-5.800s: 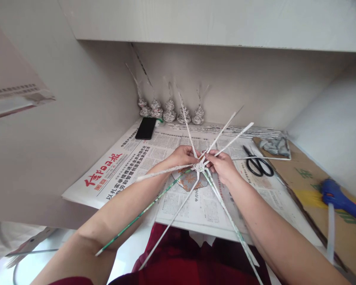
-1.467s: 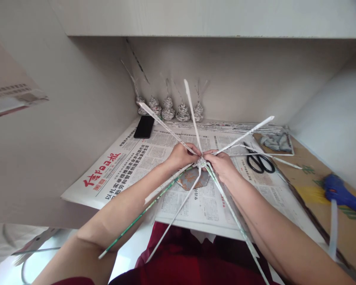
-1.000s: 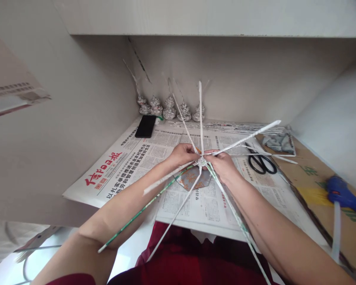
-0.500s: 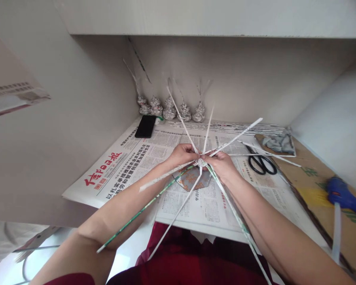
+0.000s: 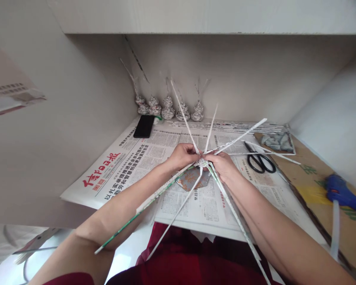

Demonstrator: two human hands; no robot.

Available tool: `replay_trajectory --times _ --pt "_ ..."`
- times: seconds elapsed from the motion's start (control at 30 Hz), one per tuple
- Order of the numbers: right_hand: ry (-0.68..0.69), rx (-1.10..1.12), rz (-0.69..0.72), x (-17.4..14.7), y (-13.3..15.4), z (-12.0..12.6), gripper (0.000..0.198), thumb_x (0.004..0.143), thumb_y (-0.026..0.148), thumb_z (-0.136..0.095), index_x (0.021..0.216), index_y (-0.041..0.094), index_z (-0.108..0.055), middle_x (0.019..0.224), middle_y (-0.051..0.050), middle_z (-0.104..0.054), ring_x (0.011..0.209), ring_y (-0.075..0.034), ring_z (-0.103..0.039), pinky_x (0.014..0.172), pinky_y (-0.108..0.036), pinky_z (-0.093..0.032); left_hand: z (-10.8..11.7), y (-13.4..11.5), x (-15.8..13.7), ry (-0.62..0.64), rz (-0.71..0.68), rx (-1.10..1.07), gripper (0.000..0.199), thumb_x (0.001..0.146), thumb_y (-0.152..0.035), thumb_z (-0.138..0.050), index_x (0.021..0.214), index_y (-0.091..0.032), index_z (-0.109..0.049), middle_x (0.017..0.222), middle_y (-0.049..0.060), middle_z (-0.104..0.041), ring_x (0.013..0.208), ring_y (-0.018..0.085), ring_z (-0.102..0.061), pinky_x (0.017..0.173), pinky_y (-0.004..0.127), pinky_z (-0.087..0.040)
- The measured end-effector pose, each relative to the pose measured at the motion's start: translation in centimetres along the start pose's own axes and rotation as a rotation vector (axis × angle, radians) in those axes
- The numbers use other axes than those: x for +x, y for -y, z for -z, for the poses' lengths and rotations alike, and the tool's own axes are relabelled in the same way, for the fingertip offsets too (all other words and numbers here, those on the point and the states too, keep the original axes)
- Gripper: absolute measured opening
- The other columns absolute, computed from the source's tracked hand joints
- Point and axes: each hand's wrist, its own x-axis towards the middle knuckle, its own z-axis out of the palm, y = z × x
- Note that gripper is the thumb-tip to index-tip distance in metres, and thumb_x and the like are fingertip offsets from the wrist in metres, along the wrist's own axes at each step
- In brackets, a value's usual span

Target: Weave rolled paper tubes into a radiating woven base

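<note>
"While both hands are busy, where does the piece lie?"

"Right between them. The star-shaped weave of white rolled-paper strips (image 5: 202, 162) has its small hub just right of the left hand (image 5: 183, 156) and just left of the right hand (image 5: 222, 162), so neither is clearly nearer."

"And how are the fingers set?"

"Left thumb and fingers pinch the hub's far left rim; the right hand pinches its far right rim. Which strip each one traps, I cannot tell."

"Any long axis?"

"No single one; strips fan out all round. The longest reach heads near right, beyond the near edge of the newspaper-covered worktop (image 5: 166, 136). One slim green-and-white paper strip (image 5: 115, 235) slants near left, across the left forearm (image 5: 106, 213)."

"Room for moving?"

"Best on the far side, I'd judge: newspaper lies between the hub and the row of five gourd-shaped woven-paper figures (image 5: 167, 109). To the right, strips cross in front of the black-handled scissors (image 5: 259, 160); whether they touch, I can't tell. Just near of the hub shows a flat grey plate with orange marks (image 5: 190, 181). The red plaid clothing (image 5: 178, 265) sits close beyond the near edge."
</note>
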Motion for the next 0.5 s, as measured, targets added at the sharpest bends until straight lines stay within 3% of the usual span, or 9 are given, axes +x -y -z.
replay_trajectory --times 0.5 --pt "-0.049 0.074 -0.032 0.01 0.24 -0.23 0.013 0.049 0.013 -0.072 0.058 0.016 -0.063 0.050 -0.001 -0.064 0.041 -0.016 -0.058 0.039 -0.026 -0.051 0.11 0.59 0.23 -0.065 -0.053 0.034 0.019 0.059 -0.014 -0.073 0.077 -0.011 -0.074 0.070 0.002 -0.072 0.065 0.013 -0.063 0.067 0.023 -0.049"
